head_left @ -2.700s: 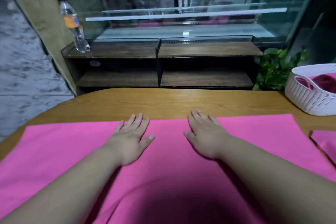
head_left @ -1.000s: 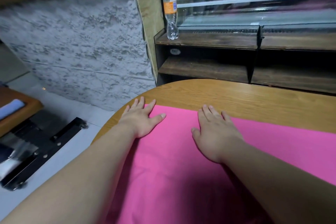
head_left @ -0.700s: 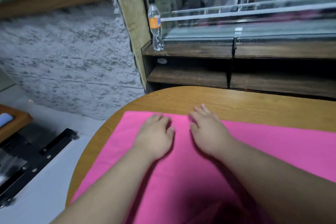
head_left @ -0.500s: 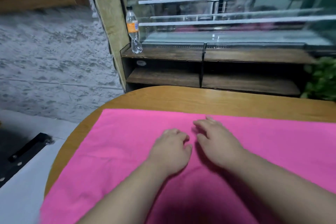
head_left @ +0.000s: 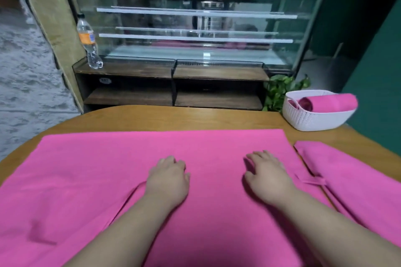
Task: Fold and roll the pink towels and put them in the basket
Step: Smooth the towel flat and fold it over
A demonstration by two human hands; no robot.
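**Hands part across the spread towel as the basket comes into view**

Half a second ago the two hands sat almost touching near the middle of the cloth. Now they lie well apart, and the view has swung right, so the basket and a second towel show again. Against the earliest picture, where both palms lay flat with fingers spread, the fingers are now bent.

The left hand [head_left: 168, 180] rests knuckles-up on the pink towel [head_left: 93, 180]. Its fingers are curled under, their tips hidden, so I cannot tell whether they nip the cloth or only press it. The right hand [head_left: 268, 176] rests on the same towel nearer its right end, with its fingers loosely bent, a little spread, tips on the cloth and nothing gripped.

The towel lies flat on the wooden table [head_left: 152, 118]. Its long axis runs left to right, its far edge follows the table's far side, and its short right edge runs back toward the person. A fold line shows just left of the left forearm.

The second towel [head_left: 358, 180] lies just beside that right edge, angled toward the near right.

The white basket [head_left: 314, 119] stands at the far right of the table. It holds a rolled towel [head_left: 332, 103] lying crosswise with its spiral end to the left.
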